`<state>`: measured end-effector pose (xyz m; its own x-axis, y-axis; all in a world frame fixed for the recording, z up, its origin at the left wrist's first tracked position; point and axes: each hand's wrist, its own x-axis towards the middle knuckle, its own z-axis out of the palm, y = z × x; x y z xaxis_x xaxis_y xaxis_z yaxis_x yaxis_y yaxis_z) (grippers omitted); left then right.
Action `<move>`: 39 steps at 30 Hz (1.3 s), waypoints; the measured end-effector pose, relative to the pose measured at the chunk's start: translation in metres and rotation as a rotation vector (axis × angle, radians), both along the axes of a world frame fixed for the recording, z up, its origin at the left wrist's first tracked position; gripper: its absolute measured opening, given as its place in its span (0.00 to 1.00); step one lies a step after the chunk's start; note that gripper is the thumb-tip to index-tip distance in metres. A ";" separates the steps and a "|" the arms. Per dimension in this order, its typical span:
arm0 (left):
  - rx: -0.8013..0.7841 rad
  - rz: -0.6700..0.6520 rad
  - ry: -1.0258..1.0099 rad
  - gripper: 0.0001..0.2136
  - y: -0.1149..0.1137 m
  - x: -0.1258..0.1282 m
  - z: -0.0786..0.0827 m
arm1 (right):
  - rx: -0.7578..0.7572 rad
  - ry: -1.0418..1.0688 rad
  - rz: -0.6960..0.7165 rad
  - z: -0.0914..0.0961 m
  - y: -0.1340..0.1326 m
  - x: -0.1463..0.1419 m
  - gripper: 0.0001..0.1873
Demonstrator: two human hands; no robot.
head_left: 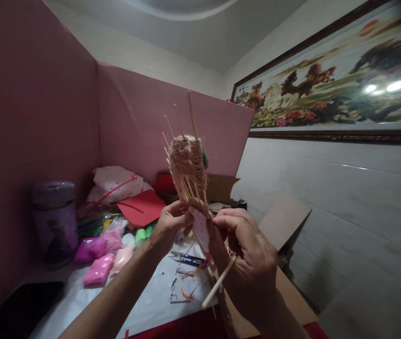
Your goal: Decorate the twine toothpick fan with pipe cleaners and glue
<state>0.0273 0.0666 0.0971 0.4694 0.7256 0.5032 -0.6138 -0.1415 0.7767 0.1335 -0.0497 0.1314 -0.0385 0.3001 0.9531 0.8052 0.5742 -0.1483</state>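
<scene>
A woven twine basket [186, 157] with thin wooden skewers sticking out of it is held up in front of me, tilted. Its near edge is pinched between the thumb and fingers of my left hand [172, 221]. My right hand [252, 245] is closed, its fingertips pressed at the right side of that edge. A pale wooden stick [218, 285] pokes out from under the right hand's fingers, slanting down to the left. What the right fingertips pinch is too small to make out. Blue-handled thread snips [188, 259] lie on the table below the hands.
Clay packets [100, 268], a red sheet [142, 207] and a lidded purple container [54, 221] stand or lie at the left. Thread scraps [186, 295] lie on the white table cover [151, 301]. Pink panels [172, 108] rise behind; cardboard [285, 219] leans at the right.
</scene>
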 end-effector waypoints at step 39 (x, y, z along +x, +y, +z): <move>-0.017 0.005 0.035 0.12 -0.001 0.001 -0.004 | 0.191 -0.093 -0.359 -0.002 0.002 -0.011 0.01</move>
<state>0.0284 0.0652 0.0933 0.4830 0.7362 0.4740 -0.5857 -0.1308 0.7999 0.1226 -0.0475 0.1291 -0.0525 0.1284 0.9903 0.9643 0.2642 0.0169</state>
